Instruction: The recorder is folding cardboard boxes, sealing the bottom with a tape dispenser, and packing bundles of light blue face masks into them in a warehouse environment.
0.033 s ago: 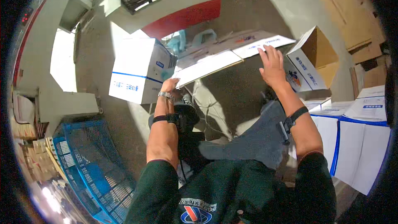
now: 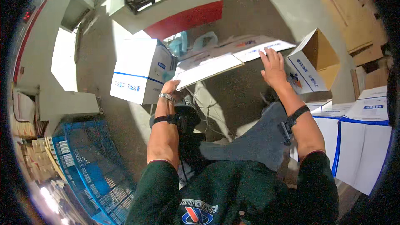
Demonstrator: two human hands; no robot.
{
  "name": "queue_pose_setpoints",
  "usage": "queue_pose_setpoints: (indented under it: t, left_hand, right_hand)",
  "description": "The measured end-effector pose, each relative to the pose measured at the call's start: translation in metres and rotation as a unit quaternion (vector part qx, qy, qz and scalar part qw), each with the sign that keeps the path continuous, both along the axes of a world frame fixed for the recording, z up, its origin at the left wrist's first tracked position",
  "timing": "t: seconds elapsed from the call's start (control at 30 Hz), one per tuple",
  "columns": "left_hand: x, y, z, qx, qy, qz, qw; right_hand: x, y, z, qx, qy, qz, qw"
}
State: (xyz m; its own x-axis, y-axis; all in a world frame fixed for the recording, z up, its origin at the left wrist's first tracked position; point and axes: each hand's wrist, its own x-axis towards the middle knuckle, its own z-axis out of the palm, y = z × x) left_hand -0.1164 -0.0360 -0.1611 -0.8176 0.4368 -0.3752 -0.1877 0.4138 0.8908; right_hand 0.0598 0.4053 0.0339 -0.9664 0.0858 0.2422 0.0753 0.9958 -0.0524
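Piece in hand: one printed carton (image 2: 208, 67), its near flaps white, spanning the space between the hands, out past the worker's grey trouser leg (image 2: 254, 139).
Long axis: crosswise, running from near left to farther right; two flaps meet end to end at a seam near the middle; the printed panel beyond is blurred.
Left hand (image 2: 171, 86): fingers closed on the near left corner of the flap edge; the carton stretches away to this hand's right. Wristwatch (image 2: 167, 96) on this arm.
Right hand (image 2: 273, 63): fingers spread and laid over the right flap, not wrapped round it; most of the carton lies to its left. Pressure cannot be told.
Nearer hand: neither, both touch; the left has the end closer to the body, the right works farther out.
Left neighbour: upright white box (image 2: 133, 81) with a blue band, close by the carton's left end.
Right neighbour: open box (image 2: 306, 73), brown inside, close by the right end; contact unclear.
Surroundings: blue crate (image 2: 85, 168), lower left; white boxes (image 2: 360, 150), lower right; stacked cardboard (image 2: 350, 21), upper right.
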Motion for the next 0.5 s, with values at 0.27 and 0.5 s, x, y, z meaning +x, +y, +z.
queue_pose_setpoints:
  t: [0.27,0.5]
  left_hand:
    - [0.021,-0.021,0.043,-0.029,-0.126,0.128,0.983]
    - [0.005,-0.024,0.06,0.069,-0.153,0.285,0.944]
  right_hand:
    - [-0.006,0.016,-0.042,0.074,-0.122,0.088,0.986]
    - [-0.014,0.023,-0.062,0.042,-0.057,0.104,0.992]
